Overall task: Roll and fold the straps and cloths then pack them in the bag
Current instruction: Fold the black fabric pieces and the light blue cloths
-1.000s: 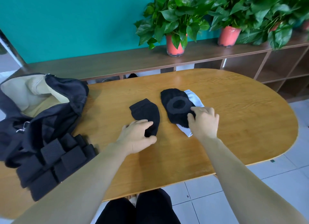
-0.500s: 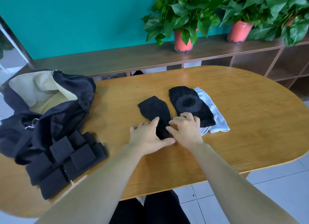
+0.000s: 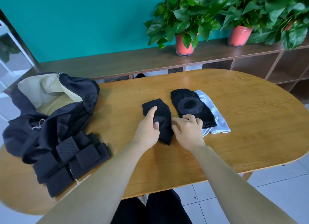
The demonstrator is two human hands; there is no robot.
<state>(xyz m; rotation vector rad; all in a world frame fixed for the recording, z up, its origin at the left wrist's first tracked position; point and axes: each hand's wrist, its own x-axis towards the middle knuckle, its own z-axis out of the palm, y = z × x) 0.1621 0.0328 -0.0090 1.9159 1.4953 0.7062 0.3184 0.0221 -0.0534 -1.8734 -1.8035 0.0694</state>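
While the small black knitted cloth (image 3: 163, 113) lies flat beneath the left hand (image 3: 148, 131), whose straight forefinger and thumb press it without gripping, folding appears to be the step in hand. The right hand (image 3: 188, 131), fingers loosely spread and holding nothing, sits just right of the cloth, fingertips touching the larger black knitted sleeve with a grey ring (image 3: 189, 103). Next: fold the cloth over evenly. Far left of the left hand, the open black bag (image 3: 87, 96) shows only beige lining (image 3: 50, 98); black mesh straps (image 3: 75, 157) lie outside it.
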